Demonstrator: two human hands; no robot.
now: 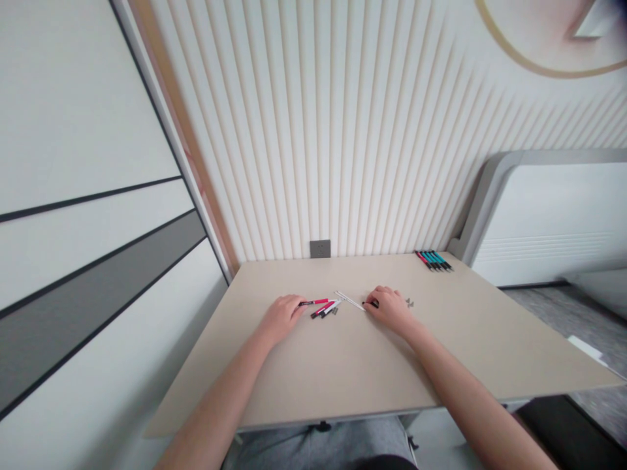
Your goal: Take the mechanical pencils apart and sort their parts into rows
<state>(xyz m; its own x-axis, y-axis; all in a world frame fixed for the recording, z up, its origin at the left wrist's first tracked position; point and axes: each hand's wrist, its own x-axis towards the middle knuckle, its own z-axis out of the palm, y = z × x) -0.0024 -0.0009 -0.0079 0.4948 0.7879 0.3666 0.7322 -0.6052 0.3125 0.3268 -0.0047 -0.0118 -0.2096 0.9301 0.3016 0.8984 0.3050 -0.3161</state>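
Observation:
My left hand is closed around the black end of a red and black pen, which points to the right. Just beside its fingers lies a small pile of pen parts, with a red and black barrel and some white and black pieces. Small grey pieces rest by that pile. Between the hands, thin white sticks that look like refills lie slantwise. My right hand is closed at their right end, with a small black piece at its fingertips. Its exact kind is too small to tell.
Several assembled-looking pens, one red and the others teal, lie in a row at the table's back right. More small grey pieces sit right of my right hand. The beige table meets a ribbed wall with a grey socket.

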